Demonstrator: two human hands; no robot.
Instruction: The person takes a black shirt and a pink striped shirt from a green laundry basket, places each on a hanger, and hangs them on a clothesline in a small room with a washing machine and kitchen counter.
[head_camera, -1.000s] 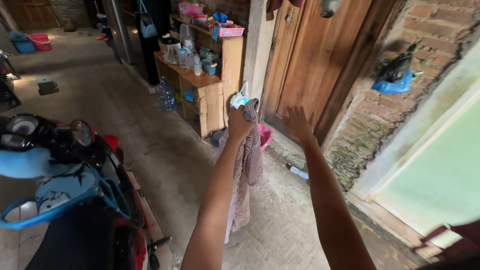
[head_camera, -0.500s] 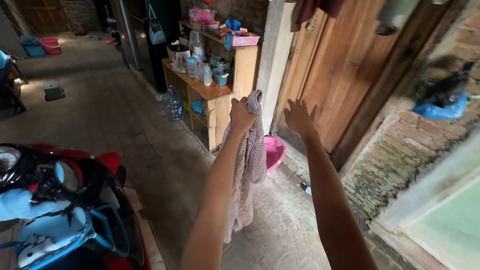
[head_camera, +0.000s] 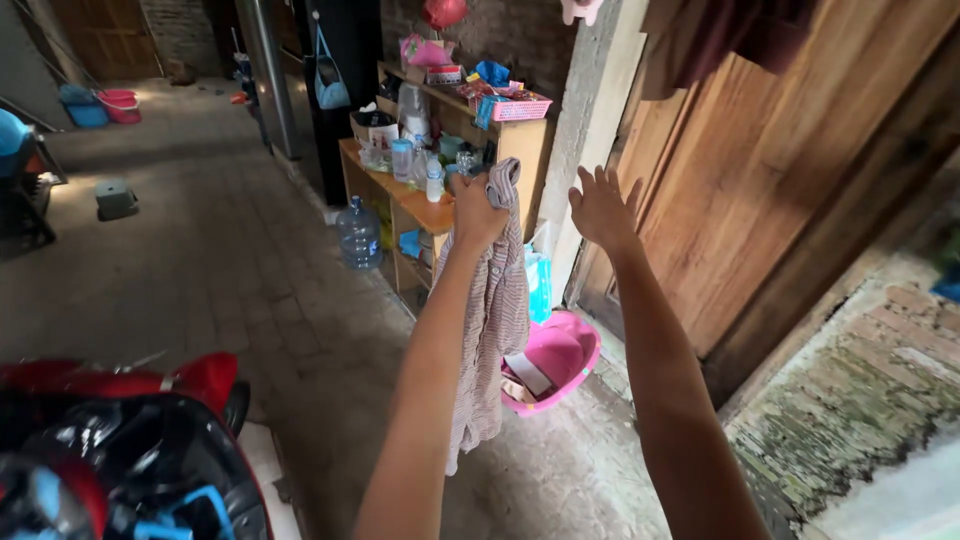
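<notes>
My left hand (head_camera: 476, 211) is raised at arm's length and shut on the top of a beige striped cloth (head_camera: 493, 330), which hangs down limp beside my forearm. My right hand (head_camera: 603, 208) is raised next to it, fingers spread, holding nothing, in front of a wooden door (head_camera: 760, 170). Dark garments (head_camera: 720, 35) hang above the door at the top edge of the view.
A pink basin (head_camera: 560, 360) with small items lies on the floor below my hands. A wooden shelf (head_camera: 430, 205) with bottles and containers stands by a concrete post; a water jug (head_camera: 360, 235) sits beside it. A red and black scooter (head_camera: 130, 450) is at bottom left.
The view has tilted and shifted, so the scooter slid down and left and the pink basin came into full view. Both hands stay raised, a little higher, the left still gripping the cloth.
</notes>
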